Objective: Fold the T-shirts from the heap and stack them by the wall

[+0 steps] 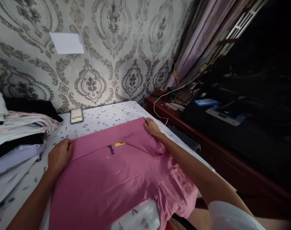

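Observation:
A pink T-shirt (97,179) lies spread over the bed, its far side folded over in a long strip. Dark lettering and a small yellow patch show beside the fold. My left hand (60,155) is closed with curled fingers on the shirt's far left corner; the fingertips are partly hidden. At the far right corner, my right hand (152,127) grips the folded edge. A sleeve and bunched cloth hang over the near right side of the bed, under my right forearm.
Stacked folded clothes (21,127) stand on the left of the patterned bedsheet (116,111). A small blurred card (76,115) lies near the wall. To the right is a dark red desk (164,110) with a white cable, a blue-edged object (207,102) and clutter.

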`<move>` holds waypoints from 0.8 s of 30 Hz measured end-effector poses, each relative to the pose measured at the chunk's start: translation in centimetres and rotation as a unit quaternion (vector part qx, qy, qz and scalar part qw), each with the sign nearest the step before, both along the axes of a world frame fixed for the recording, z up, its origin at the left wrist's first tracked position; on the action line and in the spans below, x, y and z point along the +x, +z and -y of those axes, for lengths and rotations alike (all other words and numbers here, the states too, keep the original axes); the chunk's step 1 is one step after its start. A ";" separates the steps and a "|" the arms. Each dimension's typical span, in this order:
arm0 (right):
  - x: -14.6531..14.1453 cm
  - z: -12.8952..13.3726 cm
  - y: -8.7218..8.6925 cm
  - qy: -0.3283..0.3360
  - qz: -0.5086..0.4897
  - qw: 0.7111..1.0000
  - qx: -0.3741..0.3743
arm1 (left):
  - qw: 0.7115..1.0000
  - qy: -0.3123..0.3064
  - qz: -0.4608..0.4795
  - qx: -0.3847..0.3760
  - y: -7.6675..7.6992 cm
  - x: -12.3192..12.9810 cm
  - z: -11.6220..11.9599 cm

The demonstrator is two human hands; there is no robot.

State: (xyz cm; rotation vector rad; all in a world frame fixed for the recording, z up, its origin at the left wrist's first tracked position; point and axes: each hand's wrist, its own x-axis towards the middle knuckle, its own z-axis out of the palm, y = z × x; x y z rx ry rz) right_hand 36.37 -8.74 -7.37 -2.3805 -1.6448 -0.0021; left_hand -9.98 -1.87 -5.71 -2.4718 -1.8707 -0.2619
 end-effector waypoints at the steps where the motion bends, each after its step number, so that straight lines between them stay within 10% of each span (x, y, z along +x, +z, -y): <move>1: -0.1 0.2 0.3 -0.003 0.001 1.000 0.003 | 1.000 0.000 0.000 -0.002 0.0 0.0 0.0; 12: -8.2 10.3 2.8 0.166 -0.044 0.985 -0.028 | 0.999 0.017 -0.026 -0.010 0.0 0.1 0.3; 17: -9.0 15.5 5.3 0.410 -0.209 0.885 -0.074 | 0.999 0.025 -0.032 -0.020 0.5 0.4 0.6; 20: -8.5 15.6 6.0 0.437 -0.246 0.863 -0.057 | 0.999 0.031 -0.036 -0.017 0.8 0.6 0.8; 24: -8.7 12.2 4.9 0.373 -0.193 0.907 0.010 | 0.999 0.034 -0.031 -0.020 0.9 1.0 1.1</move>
